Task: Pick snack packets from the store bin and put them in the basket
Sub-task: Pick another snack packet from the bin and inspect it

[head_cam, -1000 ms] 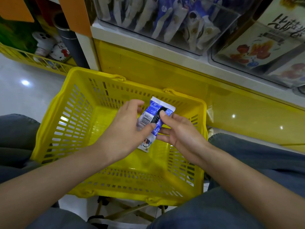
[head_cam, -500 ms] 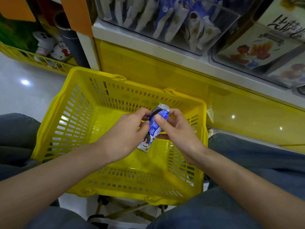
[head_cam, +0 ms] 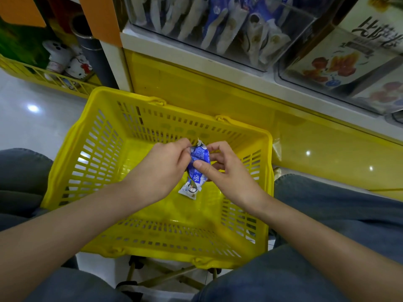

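A blue and white snack packet point(head_cam: 198, 156) hangs over the inside of the yellow basket point(head_cam: 91, 149), held between both hands. My left hand point(head_cam: 161, 171) pinches its top left edge. My right hand point(head_cam: 226, 171) pinches it from the right, thumb across the blue front. The packet is crumpled and folded narrow, and its white lower end points down at the basket floor. Above, a clear store bin point(head_cam: 218, 25) holds several more blue and white packets.
A second clear bin point(head_cam: 349, 66) with fruit-printed packs sits at the right on the white shelf above a yellow shelf front point(head_cam: 196, 88). The basket rests on a folding stand between my knees. A yellow wire rack point(head_cam: 43, 75) with small figures stands at the left.
The packet went from flat and spread between my hands to folded narrow and crumpled. Both hands drew closer together over the basket.
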Available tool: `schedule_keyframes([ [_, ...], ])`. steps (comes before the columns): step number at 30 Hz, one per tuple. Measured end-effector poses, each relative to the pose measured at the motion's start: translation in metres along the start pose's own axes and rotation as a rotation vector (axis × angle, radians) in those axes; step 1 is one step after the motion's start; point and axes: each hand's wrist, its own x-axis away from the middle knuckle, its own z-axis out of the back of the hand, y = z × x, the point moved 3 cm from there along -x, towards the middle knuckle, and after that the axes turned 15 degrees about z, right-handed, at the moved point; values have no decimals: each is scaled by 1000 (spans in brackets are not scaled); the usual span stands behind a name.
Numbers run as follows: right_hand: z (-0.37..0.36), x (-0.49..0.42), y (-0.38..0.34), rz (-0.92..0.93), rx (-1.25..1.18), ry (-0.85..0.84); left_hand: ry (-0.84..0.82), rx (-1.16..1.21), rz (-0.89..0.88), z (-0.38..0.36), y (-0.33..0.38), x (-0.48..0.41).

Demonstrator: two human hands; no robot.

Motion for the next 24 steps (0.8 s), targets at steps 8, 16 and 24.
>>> schedule_keyframes([
  [8, 2, -5, 1, -123, -106, 84, -211, 515, 301, -17, -8, -8],
  [16, 0, -5, 2, -233, -195, 129, -221, 443, 262, -21, -2, -4],
  [24, 0, -4, -21, 396, 464, 33, -262, 861, 347, -8, 8, -4],
])
